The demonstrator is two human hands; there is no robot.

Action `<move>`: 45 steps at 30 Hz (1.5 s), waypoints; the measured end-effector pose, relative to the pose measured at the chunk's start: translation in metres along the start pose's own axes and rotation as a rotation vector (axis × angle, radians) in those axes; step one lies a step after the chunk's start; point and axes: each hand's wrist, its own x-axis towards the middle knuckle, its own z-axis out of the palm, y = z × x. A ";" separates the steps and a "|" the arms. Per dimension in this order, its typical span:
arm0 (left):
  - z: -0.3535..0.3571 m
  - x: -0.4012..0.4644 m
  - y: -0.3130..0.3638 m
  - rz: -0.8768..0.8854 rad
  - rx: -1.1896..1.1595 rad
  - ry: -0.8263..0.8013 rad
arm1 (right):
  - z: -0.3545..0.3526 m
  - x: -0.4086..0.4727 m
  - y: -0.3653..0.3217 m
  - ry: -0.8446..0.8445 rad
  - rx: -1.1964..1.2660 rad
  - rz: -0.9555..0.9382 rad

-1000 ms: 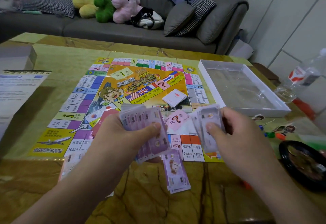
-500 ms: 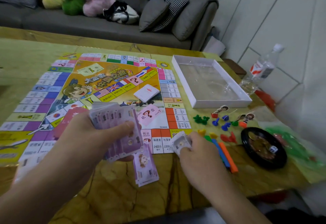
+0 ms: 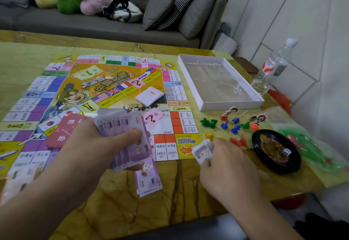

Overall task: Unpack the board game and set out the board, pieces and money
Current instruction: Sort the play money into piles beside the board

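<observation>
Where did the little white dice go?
The white dice sits inside the round black dish on the table's right side, just right of the right hand and the small coloured game pieces.

The table (image 3: 117,207) has a glossy, veined stone-look top. The board (image 3: 117,81) is creased printed paper. The banknotes (image 3: 130,139) are thin paper. The tokens (image 3: 235,129) are coloured plastic. The bottle (image 3: 272,69) is clear plastic.
</observation>
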 end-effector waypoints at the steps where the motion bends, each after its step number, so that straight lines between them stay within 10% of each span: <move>1: 0.000 0.000 0.000 -0.004 0.003 -0.006 | -0.001 0.000 0.001 0.000 0.004 -0.007; 31: -0.012 0.004 0.007 0.003 -0.094 0.006 | 0.004 0.000 0.002 0.031 -0.158 -0.078; 36: -0.012 0.001 0.007 -0.034 -0.128 -0.058 | 0.004 0.006 -0.006 0.089 0.471 -0.211; 39: -0.003 -0.006 0.003 -0.058 -0.125 -0.175 | -0.003 0.001 -0.025 -0.224 1.040 -0.297; 45: 0.005 -0.010 0.000 -0.080 -0.211 -0.288 | -0.007 0.005 -0.053 -0.200 1.180 -0.321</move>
